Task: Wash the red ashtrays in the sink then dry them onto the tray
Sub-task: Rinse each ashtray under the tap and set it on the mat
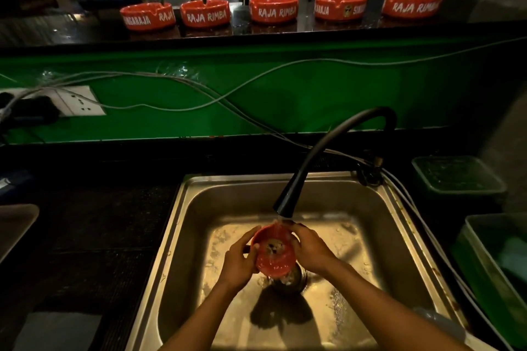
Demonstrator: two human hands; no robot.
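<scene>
Now rinsing: red ashtray (274, 251) under faucet (288, 199) stream, above sink (379, 239) drain, tilted toward person. Left hand (239, 261) and right hand (309, 248) clamp opposite rims; neither nearer.

An ashtray (274, 251) is held over the sink (379, 236), directly under the tap spout (282, 205) and above the drain (291, 279), with the left hand (239, 258) on its left side and the right hand (309, 248) on its right. Five ashtrays (273, 8) stand in a row on the raised counter (85, 31) behind the sink. Two bins (456, 177) sit right of the sink, a wall socket (77, 101) to its rear left.
</scene>
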